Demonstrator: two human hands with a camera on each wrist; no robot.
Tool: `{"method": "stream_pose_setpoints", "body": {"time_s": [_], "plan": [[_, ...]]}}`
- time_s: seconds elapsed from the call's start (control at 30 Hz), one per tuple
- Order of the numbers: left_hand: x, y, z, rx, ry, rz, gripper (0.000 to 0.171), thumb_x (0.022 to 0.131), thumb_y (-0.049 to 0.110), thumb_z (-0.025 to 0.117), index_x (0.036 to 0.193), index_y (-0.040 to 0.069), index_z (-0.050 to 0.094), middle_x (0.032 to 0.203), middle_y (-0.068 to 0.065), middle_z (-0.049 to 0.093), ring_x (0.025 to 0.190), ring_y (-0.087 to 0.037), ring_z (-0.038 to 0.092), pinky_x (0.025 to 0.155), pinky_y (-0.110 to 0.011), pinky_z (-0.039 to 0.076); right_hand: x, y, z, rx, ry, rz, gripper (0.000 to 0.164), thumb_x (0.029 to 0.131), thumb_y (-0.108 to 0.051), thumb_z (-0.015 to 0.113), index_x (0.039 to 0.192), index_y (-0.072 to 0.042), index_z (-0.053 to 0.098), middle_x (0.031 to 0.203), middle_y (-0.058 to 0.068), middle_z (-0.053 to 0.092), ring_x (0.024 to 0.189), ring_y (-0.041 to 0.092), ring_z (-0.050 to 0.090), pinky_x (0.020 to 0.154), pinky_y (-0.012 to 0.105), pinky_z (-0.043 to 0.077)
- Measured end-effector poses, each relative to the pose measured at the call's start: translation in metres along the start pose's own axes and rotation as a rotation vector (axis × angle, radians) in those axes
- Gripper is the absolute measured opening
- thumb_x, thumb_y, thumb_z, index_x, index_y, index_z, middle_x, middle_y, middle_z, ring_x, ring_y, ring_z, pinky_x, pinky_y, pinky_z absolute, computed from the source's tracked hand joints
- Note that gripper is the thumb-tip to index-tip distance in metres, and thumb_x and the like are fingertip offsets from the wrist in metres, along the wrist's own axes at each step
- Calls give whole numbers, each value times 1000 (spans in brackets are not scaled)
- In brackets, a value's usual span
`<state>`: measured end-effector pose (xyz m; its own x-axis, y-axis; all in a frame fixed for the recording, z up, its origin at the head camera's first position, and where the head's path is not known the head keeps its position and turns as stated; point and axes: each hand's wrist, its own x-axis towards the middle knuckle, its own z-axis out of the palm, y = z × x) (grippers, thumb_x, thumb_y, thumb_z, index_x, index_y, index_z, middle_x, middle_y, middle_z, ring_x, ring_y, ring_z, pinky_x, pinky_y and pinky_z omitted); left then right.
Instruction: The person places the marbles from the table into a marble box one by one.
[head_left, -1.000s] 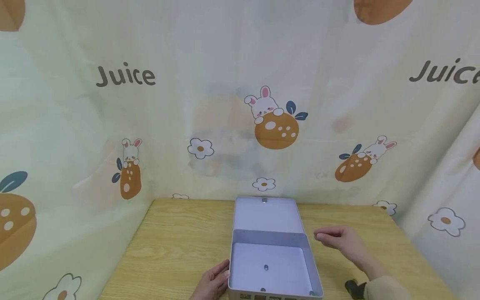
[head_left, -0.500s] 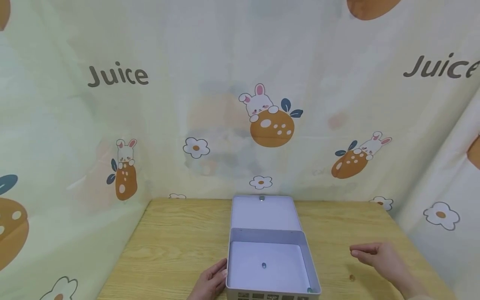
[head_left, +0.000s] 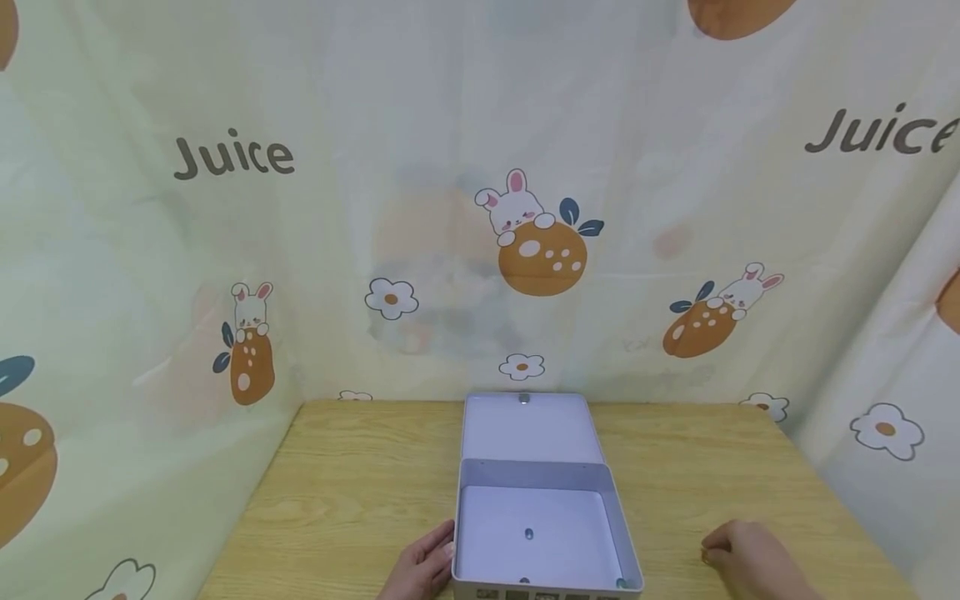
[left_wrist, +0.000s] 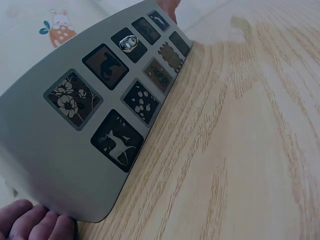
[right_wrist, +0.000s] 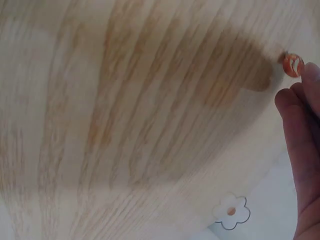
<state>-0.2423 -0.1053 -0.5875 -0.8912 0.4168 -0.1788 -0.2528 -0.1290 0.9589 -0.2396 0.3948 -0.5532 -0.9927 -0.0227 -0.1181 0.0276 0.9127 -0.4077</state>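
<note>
An open pale box (head_left: 534, 472) stands on the table with its lid (head_left: 525, 425) folded back. Inside lie a bluish marble (head_left: 528, 533), a greenish one (head_left: 622, 583) in the near right corner and a small dark one (head_left: 524, 581) by the front wall. My left hand (head_left: 418, 562) rests its fingers against the box's left side; curled fingers (left_wrist: 37, 222) show at its lower corner in the left wrist view. Right of the box, my right hand (head_left: 757, 560) pinches an orange-and-white marble (right_wrist: 293, 65) at the tabletop between thumb and finger; the fingertips partly hide it.
The wood-grain table (head_left: 360, 483) reaches back to a curtain (head_left: 420, 208) printed with rabbits, oranges and flowers. Another stretch of curtain (head_left: 892, 350) hangs along the right side. Square picture panels (left_wrist: 105, 65) cover the box's front wall.
My right hand has moved from beside the box's right edge out to the right and down onto the orange marble. The left hand stays at the box.
</note>
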Motion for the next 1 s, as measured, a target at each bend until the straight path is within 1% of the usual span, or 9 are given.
{"method": "stream_pose_setpoints", "body": {"time_s": [0.1,0.27,0.43,0.57,0.67,0.73,0.8,0.9,1.0], "plan": [[0,1,0,-3,0,0,75,106,26,55,154,-18,17,161,-38,21,150,-46,30,120,-45,42,2,-3,0,-50,-16,-26,5,83,-10,81,86,-13,79,93,4,78,87,21,71,76,40,62],[0,2,-1,-13,-1,8,75,106,25,55,154,-18,17,161,-38,22,150,-45,30,120,-45,42,5,-9,2,-120,-32,-66,4,82,-8,81,86,-8,78,90,4,77,85,23,71,77,42,63],[1,0,-2,-17,4,7,74,106,25,55,154,-19,18,160,-38,25,150,-45,33,118,-42,46,4,-11,0,-71,-47,-43,6,83,-2,78,87,-7,79,90,6,77,85,26,72,80,47,62],[2,-2,-3,-24,5,-3,74,106,25,56,154,-18,19,160,-37,25,150,-45,33,118,-43,45,0,-11,-7,17,-31,6,7,84,-6,79,91,-7,79,94,10,78,89,29,73,81,48,62],[3,-1,-3,-21,9,-9,74,106,25,55,154,-17,20,160,-37,25,150,-45,32,119,-46,44,-3,-13,-19,92,14,32,15,87,-15,79,99,-6,80,99,13,79,93,29,75,81,46,63],[3,0,-2,-19,12,-10,73,106,25,55,154,-17,19,160,-37,25,150,-46,31,119,-47,43,-5,-14,-28,164,35,27,24,89,-21,78,105,-5,80,103,13,80,95,27,76,82,43,64],[2,0,-1,-18,13,-9,73,106,24,55,154,-17,19,160,-37,25,150,-46,31,120,-47,43,-7,-15,-36,257,22,44,33,93,-29,75,114,-3,78,109,13,79,97,23,76,81,41,64],[1,1,0,-16,12,-9,73,106,24,55,154,-18,19,160,-37,24,150,-46,30,120,-47,42,-11,-17,-45,414,-33,75,47,98,-38,68,127,-1,71,119,11,76,104,19,74,87,42,64],[1,1,0,-19,12,-8,74,106,24,56,154,-18,19,160,-38,24,150,-46,30,120,-47,42,-13,-24,-48,521,-62,114,53,99,-43,65,134,-4,67,124,5,75,107,10,72,89,33,62]]}}
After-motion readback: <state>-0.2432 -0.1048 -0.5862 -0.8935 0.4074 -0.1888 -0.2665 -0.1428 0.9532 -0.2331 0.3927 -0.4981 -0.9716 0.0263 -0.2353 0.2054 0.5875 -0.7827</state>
